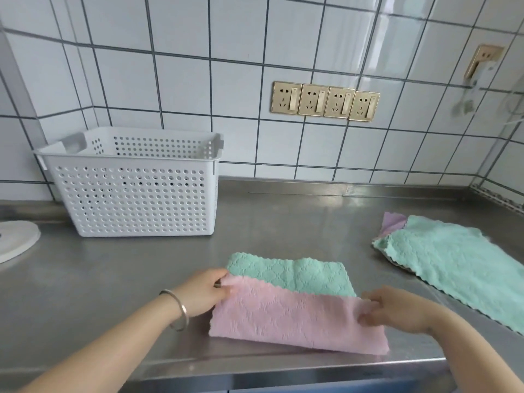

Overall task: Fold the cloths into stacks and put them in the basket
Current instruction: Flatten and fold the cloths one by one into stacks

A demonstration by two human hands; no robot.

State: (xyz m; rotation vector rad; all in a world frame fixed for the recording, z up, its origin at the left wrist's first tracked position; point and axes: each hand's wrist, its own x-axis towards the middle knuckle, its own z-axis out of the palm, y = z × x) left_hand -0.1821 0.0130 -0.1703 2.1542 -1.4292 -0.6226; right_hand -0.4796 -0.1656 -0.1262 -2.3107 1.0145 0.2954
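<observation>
A pink cloth [295,319] lies near the front edge of the steel counter, partly over a folded green cloth [295,275]. My left hand [202,290], with a bracelet on the wrist, pinches the pink cloth's far left corner. My right hand [394,309] pinches its far right corner. The pinched edge is raised off the counter. A white perforated basket [136,194] stands at the back left, against the tiled wall. At the right, an unfolded green cloth [459,265] lies on top of a purple cloth [392,222], of which only a corner shows.
The steel counter [283,222] runs from the basket to the right wall. A white round object [14,239] sits at the left edge. A row of wall sockets [324,102] is above the counter, and a plug with a cable [479,72] hangs at the right.
</observation>
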